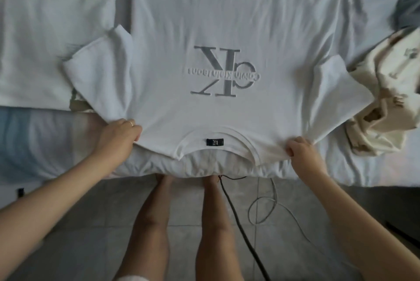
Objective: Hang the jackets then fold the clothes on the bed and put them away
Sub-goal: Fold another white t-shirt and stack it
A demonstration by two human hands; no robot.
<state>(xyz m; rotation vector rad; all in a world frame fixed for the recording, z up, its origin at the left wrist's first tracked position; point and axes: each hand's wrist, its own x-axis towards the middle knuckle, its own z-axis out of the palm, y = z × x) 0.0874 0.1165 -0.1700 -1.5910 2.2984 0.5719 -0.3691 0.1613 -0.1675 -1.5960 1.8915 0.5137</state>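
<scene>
Left hand (118, 137), right hand (302, 153) — gripping Calvin Klein T-shirt (170, 103)

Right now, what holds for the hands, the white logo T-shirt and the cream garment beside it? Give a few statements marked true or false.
1. The left hand and right hand both grip the white fabric T-shirt at its shoulders. True.
2. The T-shirt's grey printed logo faces down. False: it faces up.
3. A crumpled cream printed garment lies right of the T-shirt. True.
4. The T-shirt is folded in half. False: it lies spread out.
</scene>
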